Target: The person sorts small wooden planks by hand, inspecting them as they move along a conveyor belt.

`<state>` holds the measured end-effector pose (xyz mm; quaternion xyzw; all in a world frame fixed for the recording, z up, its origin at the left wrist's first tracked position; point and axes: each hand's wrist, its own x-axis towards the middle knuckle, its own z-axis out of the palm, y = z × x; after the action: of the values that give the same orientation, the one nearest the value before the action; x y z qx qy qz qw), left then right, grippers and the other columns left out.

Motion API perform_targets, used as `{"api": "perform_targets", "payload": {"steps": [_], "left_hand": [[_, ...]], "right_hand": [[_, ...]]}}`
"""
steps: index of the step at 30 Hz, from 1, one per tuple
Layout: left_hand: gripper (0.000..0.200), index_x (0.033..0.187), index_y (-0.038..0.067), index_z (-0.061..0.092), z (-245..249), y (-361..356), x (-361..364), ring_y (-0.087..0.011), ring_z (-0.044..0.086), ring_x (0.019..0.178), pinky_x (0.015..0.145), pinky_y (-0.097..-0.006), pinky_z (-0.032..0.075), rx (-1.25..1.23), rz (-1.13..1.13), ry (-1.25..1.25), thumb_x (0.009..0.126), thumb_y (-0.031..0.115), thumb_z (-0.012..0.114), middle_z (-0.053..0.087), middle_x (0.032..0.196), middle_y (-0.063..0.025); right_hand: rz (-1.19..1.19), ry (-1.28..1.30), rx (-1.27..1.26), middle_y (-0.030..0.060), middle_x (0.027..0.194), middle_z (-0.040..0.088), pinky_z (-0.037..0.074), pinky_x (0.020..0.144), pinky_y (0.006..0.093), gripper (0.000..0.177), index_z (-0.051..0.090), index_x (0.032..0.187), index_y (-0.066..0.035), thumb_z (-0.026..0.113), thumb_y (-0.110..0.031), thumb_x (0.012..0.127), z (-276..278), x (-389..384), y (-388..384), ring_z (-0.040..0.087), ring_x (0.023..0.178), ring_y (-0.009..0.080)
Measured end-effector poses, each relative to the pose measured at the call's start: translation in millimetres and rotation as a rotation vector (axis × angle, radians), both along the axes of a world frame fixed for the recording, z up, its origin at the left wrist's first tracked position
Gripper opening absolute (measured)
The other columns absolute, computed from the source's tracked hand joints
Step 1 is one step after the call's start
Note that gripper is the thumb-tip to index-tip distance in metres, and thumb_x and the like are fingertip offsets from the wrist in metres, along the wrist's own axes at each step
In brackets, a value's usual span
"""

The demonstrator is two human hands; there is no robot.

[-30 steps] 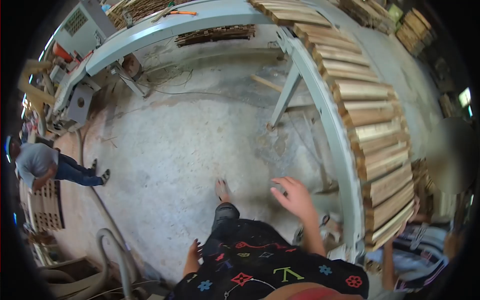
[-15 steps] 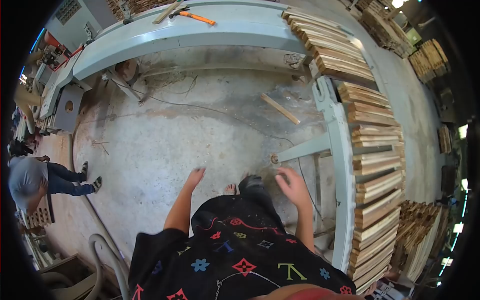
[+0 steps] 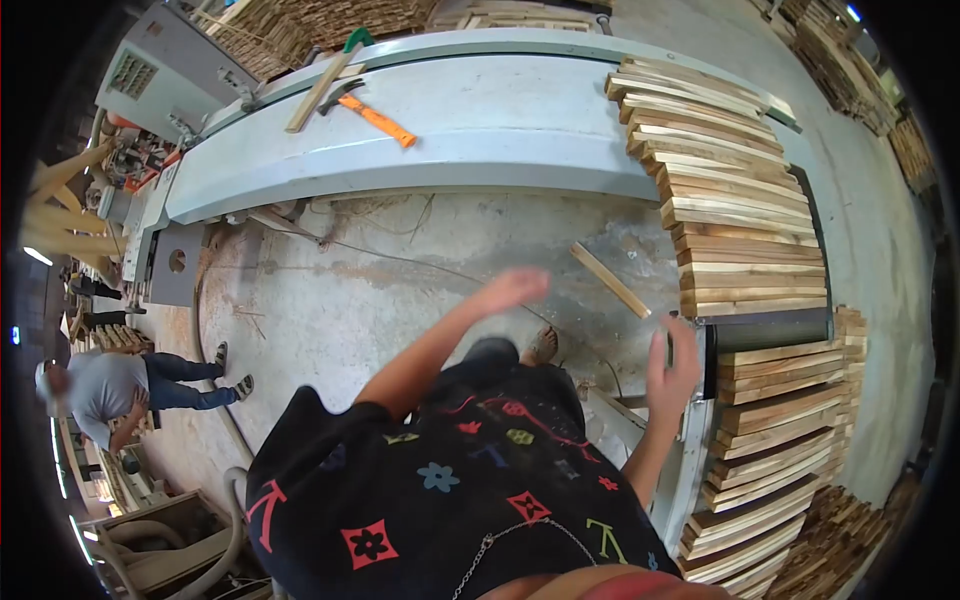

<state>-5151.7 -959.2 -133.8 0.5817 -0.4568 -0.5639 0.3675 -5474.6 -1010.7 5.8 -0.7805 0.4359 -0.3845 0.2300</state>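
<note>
My left hand [image 3: 515, 288] hangs over the concrete floor, blurred by motion, with its fingers loosely stretched forward and nothing visible in them. My right hand [image 3: 675, 360] is open, thumb and fingers apart, close to the left ends of the stacked wooden strips [image 3: 755, 290] but not gripping them. Those strips lie side by side in a long row on the grey machine bed. Farther off on the bed, a claw hammer [image 3: 375, 120] with an orange handle lies beside a thin wooden stick [image 3: 325, 92].
A loose wooden piece [image 3: 610, 280] lies on the floor ahead, near a thin cable [image 3: 400, 262]. At left stands another person [image 3: 110, 390] in a grey shirt. A dark roller or belt section [image 3: 765, 332] separates the strip groups. More wood stacks [image 3: 835, 530] stand at right.
My view has moved forward toward the machine bed, so the hammer and strips appear nearer. My left hand has swung forward and to the right; my right hand has shifted right toward the strips.
</note>
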Motion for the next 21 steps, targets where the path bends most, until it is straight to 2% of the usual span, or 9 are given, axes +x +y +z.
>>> {"api": "perform_targets", "payload": {"steps": [3,5,6,8,13,15,16,17,21], "left_hand": [[0.042,0.124,0.002,0.065,66,-111,22,-0.0147,0.064,0.104,0.091,-0.0326,0.049,-0.306,0.412,0.201,0.102,0.036,0.054,0.07,0.112,-0.0074],[0.048,0.131,0.0,0.061,97,-185,37,-0.0215,0.06,0.119,0.102,-0.0364,0.046,-0.405,0.603,0.166,0.103,0.038,0.05,0.066,0.125,-0.0112],[0.051,0.135,-0.001,0.056,100,-222,47,-0.0223,0.054,0.126,0.105,-0.0373,0.043,-0.446,0.633,0.121,0.103,0.038,0.048,0.061,0.132,-0.0131],[0.057,0.142,-0.002,0.046,93,-291,57,-0.0237,0.044,0.135,0.11,-0.038,0.036,-0.507,0.699,0.1,0.104,0.04,0.045,0.049,0.144,-0.0154],[0.071,0.156,0.0,0.017,42,-438,31,-0.0263,0.02,0.149,0.121,-0.0367,0.015,-0.508,0.731,0.24,0.105,0.045,0.038,0.02,0.162,-0.0168],[0.075,0.158,0.002,0.006,67,-441,8,-0.0265,0.016,0.15,0.122,-0.0374,0.012,-0.467,0.726,0.381,0.105,0.05,0.031,0.011,0.164,-0.0155],[0.077,0.158,0.003,0.004,84,-429,0,-0.0279,0.017,0.15,0.122,-0.0389,0.013,-0.451,0.681,0.238,0.105,0.053,0.03,0.009,0.164,-0.0146],[0.078,0.158,0.004,0.004,75,-434,1,-0.0275,0.017,0.149,0.122,-0.0396,0.014,-0.444,0.624,0.332,0.105,0.056,0.028,0.013,0.164,-0.0143],[0.079,0.154,-0.003,0.019,99,-439,-16,-0.0286,0.027,0.145,0.121,-0.0381,0.018,-0.426,0.585,0.207,0.104,0.057,0.027,0.022,0.16,-0.0173]], "right_hand": [[-0.134,0.174,-0.171,0.0197,0.126,0.059,0.041,0.101,0.0476,0.035,0.061,0.123,-0.005,0.064,-0.02,0.092,19,27,-67,0.053,0.12,0.0395],[-0.255,0.378,-0.179,0.018,0.142,0.048,0.033,0.109,0.0532,0.051,0.054,0.136,-0.009,0.065,-0.03,0.091,13,35,-96,0.041,0.134,0.0416],[-0.292,0.438,-0.18,0.0176,0.143,0.048,0.033,0.11,0.0531,0.053,0.053,0.137,-0.009,0.065,-0.032,0.091,11,38,-105,0.041,0.134,0.0411],[-0.396,0.559,-0.161,0.0168,0.145,0.048,0.033,0.11,0.0528,0.057,0.052,0.14,-0.01,0.065,-0.036,0.091,5,45,-115,0.042,0.134,0.0403],[-0.539,0.525,0.004,0.016,0.145,0.048,0.035,0.11,0.0491,0.068,0.053,0.139,-0.011,0.072,-0.044,0.083,12,46,-127,0.043,0.135,0.0376],[-0.567,0.521,0.049,0.0159,0.144,0.049,0.036,0.109,0.0494,0.068,0.055,0.137,-0.011,0.073,-0.045,0.081,16,49,-139,0.044,0.134,0.0376],[-0.575,0.532,0.087,0.0158,0.144,0.049,0.037,0.109,0.0495,0.068,0.056,0.136,-0.011,0.073,-0.045,0.08,17,47,-136,0.044,0.134,0.0376],[-0.572,0.526,0.107,0.0152,0.143,0.05,0.037,0.108,0.0497,0.068,0.059,0.134,-0.013,0.074,-0.048,0.078,21,44,-139,0.045,0.133,0.0373],[-0.605,0.559,0.16,0.0131,0.145,0.049,0.036,0.11,0.0495,0.068,0.058,0.135,-0.015,0.072,-0.049,0.077,25,34,-150,0.044,0.135,0.0366]]}}
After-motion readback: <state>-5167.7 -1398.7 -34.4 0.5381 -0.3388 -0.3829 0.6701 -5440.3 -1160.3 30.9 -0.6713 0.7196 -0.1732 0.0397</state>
